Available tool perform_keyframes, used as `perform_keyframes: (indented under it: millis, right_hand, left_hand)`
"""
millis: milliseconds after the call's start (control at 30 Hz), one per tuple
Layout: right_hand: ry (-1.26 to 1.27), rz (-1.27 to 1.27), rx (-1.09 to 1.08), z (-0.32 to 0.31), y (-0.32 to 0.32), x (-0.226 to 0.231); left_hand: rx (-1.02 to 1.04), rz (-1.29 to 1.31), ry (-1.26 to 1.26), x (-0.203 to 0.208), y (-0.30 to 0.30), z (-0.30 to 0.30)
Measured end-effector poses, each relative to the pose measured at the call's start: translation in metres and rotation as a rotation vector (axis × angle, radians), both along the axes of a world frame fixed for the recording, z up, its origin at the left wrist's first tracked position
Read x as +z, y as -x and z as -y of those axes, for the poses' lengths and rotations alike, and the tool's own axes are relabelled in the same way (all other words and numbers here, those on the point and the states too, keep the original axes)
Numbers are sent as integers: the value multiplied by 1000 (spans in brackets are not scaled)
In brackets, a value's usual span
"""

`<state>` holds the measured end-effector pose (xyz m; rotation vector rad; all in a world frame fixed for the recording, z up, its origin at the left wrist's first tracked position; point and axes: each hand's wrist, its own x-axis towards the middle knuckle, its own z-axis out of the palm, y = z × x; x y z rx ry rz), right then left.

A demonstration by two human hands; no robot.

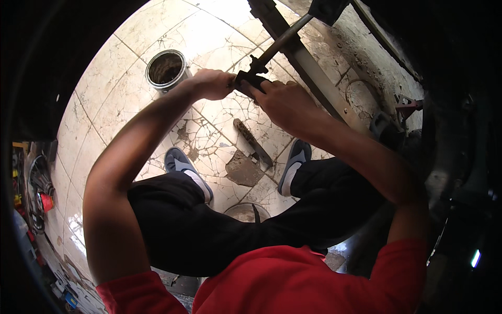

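A dark metal part (251, 81) sits at the lower end of a round shaft (286, 40). From its right side my right hand (286, 102) is closed around it, fingers curled over the near face. My left hand (215, 83) is a fist against the part's left end; what its fingers grip is hidden. Just left of that fist, an open metal can (166, 69) with a dirty inside stands on the floor. Below my hands, a long flat tool (253, 143), dirty at its upper end, lies on the floor between my feet.
A long metal beam (319, 70) runs diagonally under the shaft. Cracked tiles (209, 123) cover the floor, with a broken brown patch (244, 168). A round pan (246, 211) lies near my knees. Assorted items, including a red object (47, 202), stand at far left.
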<state>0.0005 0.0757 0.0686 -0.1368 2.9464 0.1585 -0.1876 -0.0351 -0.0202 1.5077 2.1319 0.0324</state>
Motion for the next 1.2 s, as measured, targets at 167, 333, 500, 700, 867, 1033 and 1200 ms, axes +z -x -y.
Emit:
perform_keyframes:
  millis: [167,333,500,700,867,1033,1200]
  right_hand:
    - [-223,-79,60,-13,-1,-10]
    - [105,-30,-70,-28,19,-15]
    - [311,53,-163,-18,16,3]
    - [407,110,-260,-22,25,9]
    - [337,179,-267,-17,22,21]
    - [470,175,-262,-31,31,15]
    - [347,228,-137,-19,28,32]
  left_hand:
    - [29,188,-16,-26,-2,-4]
    - [89,390,54,-22,-8,1]
    - [75,325,39,-15,-11,5]
    - [102,329,49,-13,-11,5]
    - [112,307,-26,-11,-17,12]
    - [46,206,-14,-12,-16,9]
    - [93,230,-52,-41,-6,30]
